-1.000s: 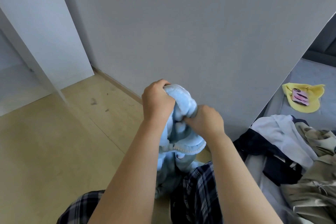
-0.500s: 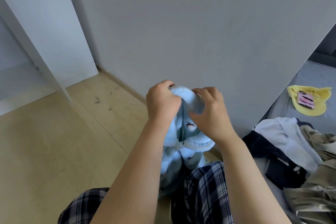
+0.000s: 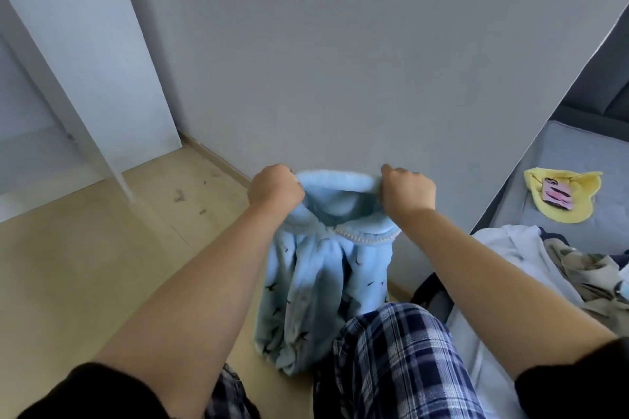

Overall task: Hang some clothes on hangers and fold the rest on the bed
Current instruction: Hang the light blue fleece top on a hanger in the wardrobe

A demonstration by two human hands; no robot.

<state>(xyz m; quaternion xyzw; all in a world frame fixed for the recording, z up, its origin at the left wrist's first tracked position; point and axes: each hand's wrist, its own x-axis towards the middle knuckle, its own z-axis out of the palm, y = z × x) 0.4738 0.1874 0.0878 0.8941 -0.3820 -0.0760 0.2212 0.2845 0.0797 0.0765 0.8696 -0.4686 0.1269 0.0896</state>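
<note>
The wall (image 3: 340, 61) rises just beyond your hands, the floor (image 3: 85, 282) lies below and to their left, and the bed (image 3: 561, 163) sits to the right with a heap (image 3: 544, 265) of unsorted clothes on it. The fleece (image 3: 323, 282) hangs between your hands, in front of your knees. Both hands are closed into fists on its top edge: the left hand (image 3: 275, 189) grips one end, the right hand (image 3: 408, 192) the other, and the edge is stretched open between them. Its long axis runs straight down, opening up, hem toward the floor. Keep the grips level and well apart so the cloth drops without twisting, and shake out the bunched folds before you carry it right to the bed. A yellow cloth (image 3: 561, 194) lies far right.
</note>
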